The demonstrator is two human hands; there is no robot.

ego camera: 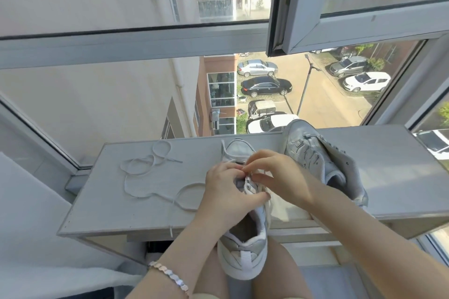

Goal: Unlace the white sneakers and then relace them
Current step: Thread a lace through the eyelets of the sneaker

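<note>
A white sneaker (243, 247) lies with its toe on the grey sill and its heel over my lap. My left hand (226, 189) grips its upper around the eyelets. My right hand (272, 170) pinches the white lace (250, 183) at the eyelets, just above the left hand. A second white sneaker (315, 153) lies tilted on its side on the sill to the right, without a lace. A loose white lace (145, 172) lies in loops on the sill to the left.
The grey sill (401, 177) runs along an open window high above a car park. An open window sash (340, 19) hangs above at the right. A bracelet is on my left wrist.
</note>
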